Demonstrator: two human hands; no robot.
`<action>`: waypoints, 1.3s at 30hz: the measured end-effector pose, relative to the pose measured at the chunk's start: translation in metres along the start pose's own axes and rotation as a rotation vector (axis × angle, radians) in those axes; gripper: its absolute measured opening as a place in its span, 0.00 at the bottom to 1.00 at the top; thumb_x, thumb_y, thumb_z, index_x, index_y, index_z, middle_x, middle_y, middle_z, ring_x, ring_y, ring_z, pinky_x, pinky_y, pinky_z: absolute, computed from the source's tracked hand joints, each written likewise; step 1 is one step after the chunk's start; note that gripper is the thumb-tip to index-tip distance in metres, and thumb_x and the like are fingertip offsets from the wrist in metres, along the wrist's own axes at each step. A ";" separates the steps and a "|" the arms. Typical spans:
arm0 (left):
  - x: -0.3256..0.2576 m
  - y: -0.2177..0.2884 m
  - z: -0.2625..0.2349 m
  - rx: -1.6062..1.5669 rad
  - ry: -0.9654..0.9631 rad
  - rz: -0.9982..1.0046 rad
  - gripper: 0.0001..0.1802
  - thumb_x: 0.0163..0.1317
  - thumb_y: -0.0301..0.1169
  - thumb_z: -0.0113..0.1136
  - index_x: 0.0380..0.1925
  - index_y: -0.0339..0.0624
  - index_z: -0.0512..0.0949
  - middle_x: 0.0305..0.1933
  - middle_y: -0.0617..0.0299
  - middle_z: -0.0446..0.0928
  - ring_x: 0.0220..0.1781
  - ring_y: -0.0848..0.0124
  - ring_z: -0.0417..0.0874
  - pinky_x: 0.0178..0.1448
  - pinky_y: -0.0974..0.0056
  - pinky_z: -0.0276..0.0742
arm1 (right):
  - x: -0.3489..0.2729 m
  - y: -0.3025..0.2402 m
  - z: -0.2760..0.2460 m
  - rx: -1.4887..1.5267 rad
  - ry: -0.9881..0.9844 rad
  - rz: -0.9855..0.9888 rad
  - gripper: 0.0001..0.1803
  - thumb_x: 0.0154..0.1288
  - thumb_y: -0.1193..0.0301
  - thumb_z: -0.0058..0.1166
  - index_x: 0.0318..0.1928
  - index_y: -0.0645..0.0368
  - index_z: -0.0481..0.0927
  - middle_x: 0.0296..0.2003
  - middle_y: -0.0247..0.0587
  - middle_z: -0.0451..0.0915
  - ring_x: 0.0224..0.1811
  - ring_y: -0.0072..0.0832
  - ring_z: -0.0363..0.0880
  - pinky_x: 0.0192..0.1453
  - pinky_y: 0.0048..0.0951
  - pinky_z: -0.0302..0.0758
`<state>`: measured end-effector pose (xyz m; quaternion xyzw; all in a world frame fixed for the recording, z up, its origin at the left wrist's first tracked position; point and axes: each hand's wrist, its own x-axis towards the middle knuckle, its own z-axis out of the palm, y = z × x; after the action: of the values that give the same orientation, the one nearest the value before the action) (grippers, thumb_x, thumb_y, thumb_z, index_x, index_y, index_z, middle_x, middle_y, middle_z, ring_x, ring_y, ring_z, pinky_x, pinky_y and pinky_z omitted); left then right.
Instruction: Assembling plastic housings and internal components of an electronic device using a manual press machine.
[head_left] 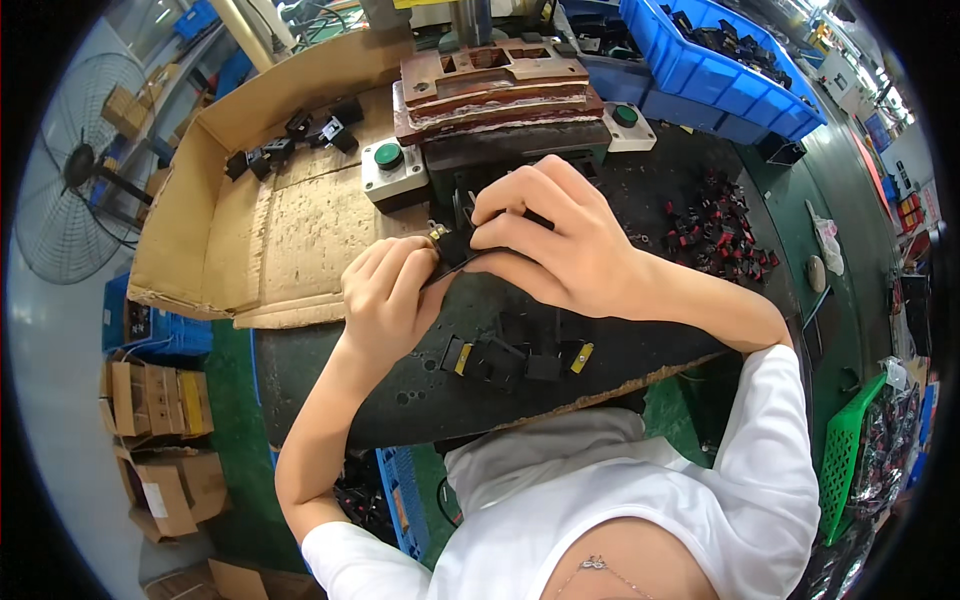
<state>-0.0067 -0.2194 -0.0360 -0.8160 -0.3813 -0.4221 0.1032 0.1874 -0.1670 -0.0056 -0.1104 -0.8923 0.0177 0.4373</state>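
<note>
My left hand (385,295) and my right hand (560,235) meet over the dark worktable (420,400), both pinching one small black plastic part with a brass tab (447,243). The part sits between my fingertips, just in front of a press machine (500,90) with rusty metal plates. Below my hands, several black parts with yellow tabs (520,358) lie on the table near its front edge.
Two grey boxes with green push buttons (390,160) (625,117) flank the press. An open cardboard tray (250,210) at left holds a few black parts. A pile of black and red parts (715,235) lies at right. Blue bins (720,70) stand behind. A fan (70,190) stands far left.
</note>
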 end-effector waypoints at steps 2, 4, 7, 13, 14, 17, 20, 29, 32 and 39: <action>0.001 0.000 0.000 0.009 0.012 0.025 0.11 0.41 0.22 0.64 0.24 0.35 0.71 0.27 0.55 0.73 0.25 0.60 0.75 0.29 0.62 0.71 | -0.001 -0.002 -0.003 -0.024 -0.019 -0.002 0.12 0.44 0.69 0.64 0.32 0.56 0.76 0.38 0.35 0.72 0.34 0.31 0.68 0.38 0.29 0.67; 0.003 0.000 -0.002 0.010 0.011 0.083 0.12 0.41 0.22 0.66 0.22 0.35 0.70 0.26 0.55 0.72 0.25 0.61 0.74 0.27 0.62 0.70 | 0.001 -0.002 -0.008 -0.047 -0.038 -0.005 0.13 0.44 0.68 0.64 0.32 0.55 0.76 0.39 0.35 0.73 0.36 0.32 0.69 0.40 0.30 0.66; 0.000 -0.003 -0.001 0.031 0.049 0.127 0.14 0.40 0.23 0.68 0.20 0.36 0.68 0.24 0.55 0.71 0.24 0.61 0.73 0.26 0.63 0.69 | 0.006 -0.005 -0.031 -0.256 -0.020 -0.016 0.22 0.42 0.63 0.68 0.40 0.53 0.76 0.50 0.38 0.71 0.51 0.35 0.68 0.52 0.36 0.63; -0.005 -0.022 0.000 -0.084 0.011 0.057 0.16 0.41 0.23 0.69 0.18 0.36 0.66 0.23 0.54 0.70 0.23 0.60 0.71 0.25 0.62 0.67 | -0.032 0.032 -0.035 0.143 -0.028 0.434 0.22 0.47 0.75 0.66 0.45 0.61 0.74 0.44 0.41 0.77 0.45 0.32 0.76 0.51 0.29 0.71; -0.004 -0.023 0.002 -0.107 0.012 0.058 0.15 0.41 0.22 0.68 0.18 0.35 0.67 0.25 0.53 0.71 0.23 0.59 0.71 0.26 0.62 0.67 | -0.038 0.033 -0.033 0.138 -0.029 0.435 0.22 0.47 0.75 0.66 0.45 0.61 0.74 0.44 0.41 0.77 0.45 0.32 0.76 0.51 0.29 0.71; -0.008 -0.029 0.003 -0.144 -0.020 0.050 0.14 0.41 0.21 0.67 0.21 0.33 0.69 0.27 0.53 0.72 0.25 0.59 0.73 0.28 0.63 0.69 | -0.043 0.027 -0.026 0.151 0.053 0.501 0.12 0.48 0.79 0.63 0.36 0.63 0.77 0.34 0.39 0.80 0.37 0.29 0.79 0.43 0.24 0.74; -0.011 -0.032 0.005 -0.171 0.015 -0.043 0.10 0.45 0.17 0.66 0.23 0.32 0.72 0.24 0.56 0.73 0.24 0.66 0.74 0.27 0.69 0.69 | -0.048 0.027 -0.024 0.142 0.068 0.398 0.09 0.47 0.81 0.62 0.31 0.64 0.77 0.32 0.40 0.79 0.35 0.30 0.78 0.41 0.25 0.74; 0.002 -0.019 -0.004 -0.274 -0.114 -0.354 0.07 0.50 0.20 0.64 0.27 0.33 0.75 0.28 0.60 0.76 0.27 0.74 0.75 0.30 0.72 0.70 | -0.049 0.023 -0.033 0.296 0.017 0.480 0.04 0.53 0.79 0.59 0.30 0.62 0.76 0.28 0.36 0.77 0.30 0.23 0.76 0.34 0.23 0.73; -0.002 -0.018 -0.011 -0.669 -0.309 -0.777 0.06 0.53 0.23 0.63 0.29 0.33 0.76 0.29 0.61 0.78 0.29 0.75 0.76 0.33 0.72 0.71 | -0.049 0.026 -0.037 0.670 -0.033 0.818 0.04 0.60 0.74 0.54 0.30 0.62 0.75 0.23 0.30 0.74 0.22 0.15 0.72 0.26 0.18 0.70; 0.000 -0.014 -0.015 -1.336 -0.502 -0.760 0.25 0.62 0.48 0.52 0.37 0.30 0.74 0.31 0.54 0.79 0.31 0.69 0.80 0.35 0.68 0.75 | -0.050 0.035 -0.040 1.090 -0.015 1.286 0.08 0.65 0.68 0.48 0.31 0.57 0.73 0.15 0.22 0.68 0.12 0.03 0.62 0.11 0.06 0.58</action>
<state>-0.0257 -0.2177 -0.0290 -0.5905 -0.3116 -0.3711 -0.6454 0.2546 -0.1459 -0.0244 -0.3702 -0.5252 0.6924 0.3282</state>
